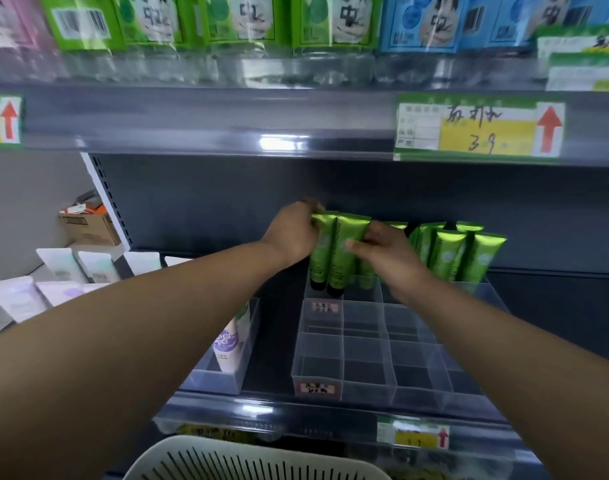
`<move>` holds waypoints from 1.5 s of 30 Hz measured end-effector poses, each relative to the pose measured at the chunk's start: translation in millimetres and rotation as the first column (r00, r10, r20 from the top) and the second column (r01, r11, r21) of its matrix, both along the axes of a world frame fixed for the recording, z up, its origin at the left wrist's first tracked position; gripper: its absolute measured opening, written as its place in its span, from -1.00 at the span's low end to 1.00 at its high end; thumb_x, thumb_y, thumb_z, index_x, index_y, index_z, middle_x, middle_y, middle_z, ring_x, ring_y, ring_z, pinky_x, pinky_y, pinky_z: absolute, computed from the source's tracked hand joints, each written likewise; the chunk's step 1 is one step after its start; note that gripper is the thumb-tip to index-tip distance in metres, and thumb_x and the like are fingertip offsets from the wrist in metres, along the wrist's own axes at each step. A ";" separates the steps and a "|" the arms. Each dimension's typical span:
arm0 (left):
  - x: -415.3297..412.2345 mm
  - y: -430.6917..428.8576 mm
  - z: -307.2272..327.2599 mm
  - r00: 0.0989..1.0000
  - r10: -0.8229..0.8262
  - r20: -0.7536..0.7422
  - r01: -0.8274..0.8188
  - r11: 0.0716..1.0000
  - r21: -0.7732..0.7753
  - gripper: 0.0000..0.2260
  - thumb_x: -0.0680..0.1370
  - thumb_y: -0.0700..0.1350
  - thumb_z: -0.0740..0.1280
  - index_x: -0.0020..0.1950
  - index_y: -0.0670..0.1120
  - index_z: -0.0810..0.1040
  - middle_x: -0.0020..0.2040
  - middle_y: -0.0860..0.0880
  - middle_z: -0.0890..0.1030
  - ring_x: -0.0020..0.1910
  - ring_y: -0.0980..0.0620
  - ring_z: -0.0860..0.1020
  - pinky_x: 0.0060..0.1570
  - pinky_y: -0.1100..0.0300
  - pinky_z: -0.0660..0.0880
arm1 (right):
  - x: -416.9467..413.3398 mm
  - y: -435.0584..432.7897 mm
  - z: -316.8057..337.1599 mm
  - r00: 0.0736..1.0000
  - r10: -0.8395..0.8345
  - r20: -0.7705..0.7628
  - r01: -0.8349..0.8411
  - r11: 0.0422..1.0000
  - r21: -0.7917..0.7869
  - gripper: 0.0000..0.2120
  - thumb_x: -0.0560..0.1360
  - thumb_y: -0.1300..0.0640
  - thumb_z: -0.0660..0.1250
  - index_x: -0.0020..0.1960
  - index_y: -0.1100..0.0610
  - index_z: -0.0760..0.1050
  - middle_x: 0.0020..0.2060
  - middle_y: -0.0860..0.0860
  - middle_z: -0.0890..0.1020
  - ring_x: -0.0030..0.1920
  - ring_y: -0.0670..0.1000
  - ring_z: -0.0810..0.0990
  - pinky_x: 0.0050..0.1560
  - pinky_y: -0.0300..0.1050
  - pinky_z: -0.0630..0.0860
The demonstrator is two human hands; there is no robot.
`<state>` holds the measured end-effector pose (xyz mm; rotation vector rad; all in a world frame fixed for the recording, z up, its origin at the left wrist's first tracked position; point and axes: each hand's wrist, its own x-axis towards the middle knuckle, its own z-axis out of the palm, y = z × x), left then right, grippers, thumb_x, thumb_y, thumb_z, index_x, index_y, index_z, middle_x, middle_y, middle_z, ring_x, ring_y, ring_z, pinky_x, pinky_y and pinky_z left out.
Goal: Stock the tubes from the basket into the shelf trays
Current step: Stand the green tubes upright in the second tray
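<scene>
Both hands, left (293,233) and right (382,251), close around upright green tubes (334,251) above the clear tray (365,341).

A shop aisle is showing here: dark metal shelving (206,123) is carrying handwritten price tags (480,128) with red arrows on its front rails, boxed goods (331,19) are lining the upper shelf, and clear divided trays (362,355) are displaying green tubes (448,254).

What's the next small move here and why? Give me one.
Probably lower the two green tubes straight down into the back-left compartments of the clear divided tray: both hands hold them upright, black caps at the tray's rim, and those cells look empty.
</scene>
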<state>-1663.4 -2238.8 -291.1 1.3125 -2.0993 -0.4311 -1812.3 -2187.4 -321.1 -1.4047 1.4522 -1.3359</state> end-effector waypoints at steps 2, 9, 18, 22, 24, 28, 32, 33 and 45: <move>-0.7 -3.3 -4.9 1.000 0.002 0.002 -0.002 1.000 0.014 -0.80 0.52 -0.27 0.19 0.08 -0.11 0.52 0.00 -0.11 0.61 -0.03 -0.04 0.55 -0.15 0.32 0.34 | 1.2 -2.9 -6.1 1.000 0.002 -0.006 -0.002 1.000 0.014 -0.82 0.46 0.27 0.37 0.06 0.20 0.55 0.00 0.09 0.64 0.07 0.06 0.59 0.17 -0.03 0.49; -4.1 -10.0 -22.3 0.999 0.018 0.036 -0.019 0.999 0.049 -0.77 0.52 -0.30 0.19 0.13 -0.14 0.51 0.04 -0.14 0.59 0.01 -0.05 0.54 -0.13 0.31 0.35 | 3.7 -7.4 -25.8 0.999 0.014 -0.051 -0.011 0.999 0.050 -0.87 0.47 0.26 0.37 0.01 0.21 0.55 -0.08 0.08 0.64 -0.10 -0.01 0.58 -0.13 -0.20 0.47; -1.1 -14.8 -39.1 0.996 0.048 0.074 -0.055 0.994 0.093 -0.79 0.52 -0.31 0.19 0.08 -0.14 0.53 0.05 -0.15 0.59 0.03 -0.05 0.54 -0.12 0.31 0.34 | 10.3 -9.5 -42.0 0.995 0.015 -0.095 -0.005 0.994 0.108 -0.83 0.46 0.28 0.37 0.03 0.31 0.53 -0.03 0.22 0.62 -0.04 0.14 0.58 0.08 0.00 0.51; -0.9 -14.6 -43.3 0.997 0.043 0.057 -0.048 0.994 0.094 -0.80 0.51 -0.30 0.21 0.08 -0.15 0.54 0.03 -0.15 0.60 0.04 -0.06 0.54 -0.17 0.37 0.29 | 9.5 -8.9 -45.8 0.995 0.023 -0.099 -0.013 0.995 0.101 -0.86 0.48 0.28 0.35 -0.20 0.10 0.49 -0.32 -0.05 0.53 -0.31 -0.13 0.48 -0.40 -0.46 0.36; -0.5 -14.4 -42.8 0.998 0.042 0.048 -0.046 0.995 0.089 -0.80 0.51 -0.30 0.21 0.09 -0.16 0.53 0.03 -0.15 0.60 0.04 -0.07 0.54 -0.22 0.40 0.27 | 9.2 -8.4 -45.4 0.995 0.021 -0.102 -0.011 0.995 0.095 -0.77 0.49 0.28 0.34 -0.26 0.03 0.43 -0.36 -0.09 0.48 -0.36 -0.18 0.42 -0.48 -0.49 0.30; 1.2 -13.8 -43.4 0.998 0.048 0.045 -0.051 0.995 0.080 -0.77 0.51 -0.30 0.20 0.11 -0.14 0.53 0.04 -0.14 0.60 0.02 -0.04 0.54 -0.20 0.40 0.30 | 11.9 -7.2 -44.6 0.990 0.030 -0.141 -0.016 0.995 0.098 -0.86 0.49 0.25 0.35 -0.21 0.12 0.44 -0.28 0.00 0.51 -0.24 -0.07 0.46 -0.27 -0.32 0.38; 2.2 -10.6 -41.9 0.999 0.032 0.043 -0.035 0.997 0.069 -0.76 0.50 -0.32 0.20 0.11 -0.13 0.53 0.05 -0.11 0.60 0.02 -0.04 0.55 -0.22 0.43 0.29 | 14.6 -5.0 -42.0 0.991 0.040 -0.130 -0.029 0.996 0.082 -0.92 0.47 0.27 0.36 -0.10 0.15 0.47 -0.17 0.04 0.59 -0.11 0.00 0.54 -0.12 -0.24 0.45; 2.4 -9.5 -40.9 0.998 0.029 0.047 -0.032 0.997 0.068 -0.75 0.50 -0.33 0.21 0.12 -0.13 0.53 0.06 -0.11 0.60 0.02 -0.04 0.54 -0.21 0.43 0.29 | 14.8 -4.8 -41.2 0.990 0.036 -0.137 -0.025 0.996 0.081 -0.92 0.47 0.28 0.35 -0.07 0.18 0.48 -0.13 0.10 0.60 -0.07 0.05 0.56 -0.06 -0.19 0.47; 18.9 25.6 -18.7 0.964 -0.015 0.264 0.031 0.998 -0.057 -0.59 0.48 -0.30 0.22 0.34 -0.13 0.43 0.31 -0.15 0.45 0.25 -0.11 0.46 0.22 0.19 0.38 | 15.8 15.7 -31.4 0.877 0.021 -0.480 0.048 0.990 0.131 -0.37 0.54 0.00 0.28 0.50 0.09 0.10 0.44 0.08 0.22 0.41 0.08 0.27 0.23 -0.25 0.19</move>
